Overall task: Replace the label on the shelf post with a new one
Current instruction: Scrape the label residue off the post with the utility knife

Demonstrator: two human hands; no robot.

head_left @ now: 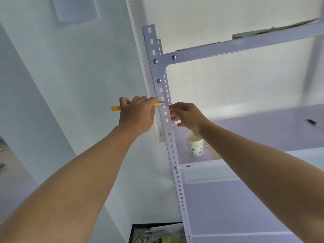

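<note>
Against the white perforated steel shelf post (pixel 165 118), the left hand (pixel 135 116) is clamped on a yellow-handled scraper (pixel 116 108), its blade tip touching the scuffed remnant of the old label (pixel 163 104). The right hand (pixel 187 116) rests open behind the post, steadying it. Judged risk: the blade catching a slot and skidding toward those right fingers (pixel 173 109).
</note>
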